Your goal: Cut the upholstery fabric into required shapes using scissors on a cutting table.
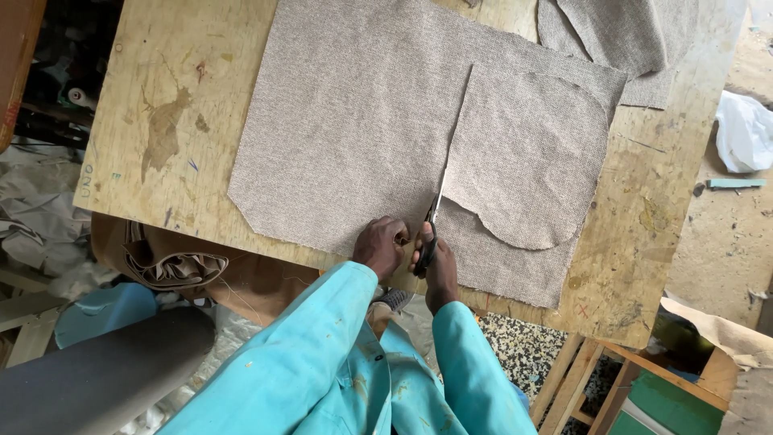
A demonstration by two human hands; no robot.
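A large grey-beige woven fabric (pixel 354 121) lies flat on a worn plywood table (pixel 169 97). A rounded piece of the same cloth (pixel 523 153) lies on top of it at the right. My right hand (pixel 439 270) grips black-handled scissors (pixel 431 229), whose blades point away from me along the rounded piece's straight left edge. A slit runs up the fabric from the blades. My left hand (pixel 382 246) presses the fabric down just left of the scissors, at the table's near edge. Both of my sleeves are turquoise.
More grey cloth pieces (pixel 620 32) lie at the table's far right corner. Folded brown material (pixel 173 262) hangs under the near left edge. A white bag (pixel 745 133) lies on the floor at the right, and a wooden frame (pixel 596 379) stands at the lower right.
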